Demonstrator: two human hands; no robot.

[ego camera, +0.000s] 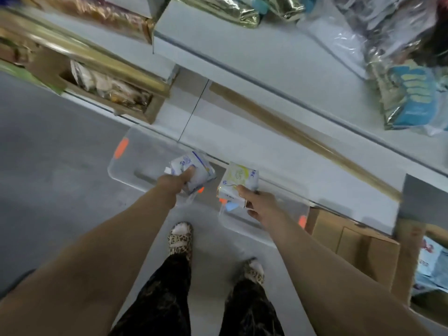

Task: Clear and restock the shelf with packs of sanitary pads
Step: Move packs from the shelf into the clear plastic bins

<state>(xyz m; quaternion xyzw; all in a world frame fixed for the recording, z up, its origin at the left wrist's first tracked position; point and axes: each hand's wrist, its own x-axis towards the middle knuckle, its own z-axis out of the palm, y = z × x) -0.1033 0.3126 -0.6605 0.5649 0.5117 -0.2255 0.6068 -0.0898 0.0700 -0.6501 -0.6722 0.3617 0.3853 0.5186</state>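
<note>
My left hand (173,181) grips a white and blue pack of sanitary pads (197,166) above a clear plastic bin (121,163) with orange latches on the floor. My right hand (259,202) holds a white and yellow-green pack of pads (238,177) over a second clear bin (244,225) to the right. Both packs hang low, in front of the white shelf's (254,132) bottom board. The view is blurred, so the bins' contents are hard to make out.
Upper shelf boards carry shiny foil bags (232,10) and a blue snack bag (409,98). A brown box (109,93) of wrapped goods sits on the left shelf. Cardboard boxes (358,243) stand on the floor at right. My feet (180,238) stand on grey floor.
</note>
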